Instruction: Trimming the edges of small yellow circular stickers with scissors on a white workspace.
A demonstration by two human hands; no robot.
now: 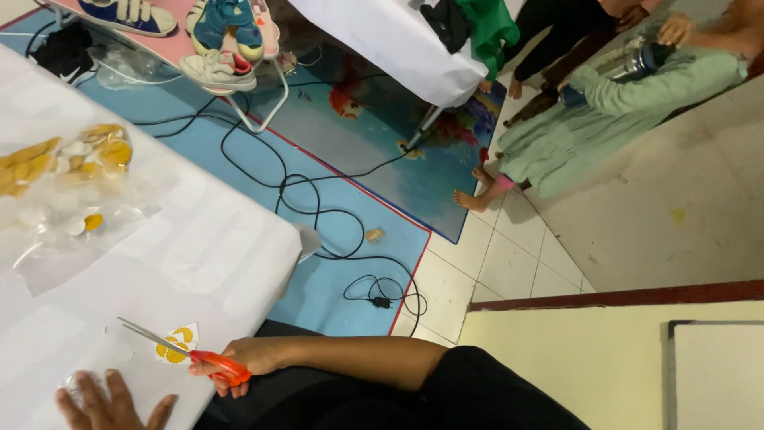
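1 yellow-printed paper piece (pixel 177 344) on white table (pixel 199 247), under scissors (pixel 187 353) blades, uncut so far. Right hand (pixel 239 360) closed on orange handles; left hand (pixel 111 404) flat, open, nearer table's edge. Bag of cut yellow shapes (pixel 72 171) farther up table.

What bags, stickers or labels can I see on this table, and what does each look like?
Clear plastic bag: far left on the white table, crumpled, holding yellow and white round pieces.
Small sticker sheet: near table edge under the orange-handled scissors in the right hand, white with yellow shapes.
No screens or signs.
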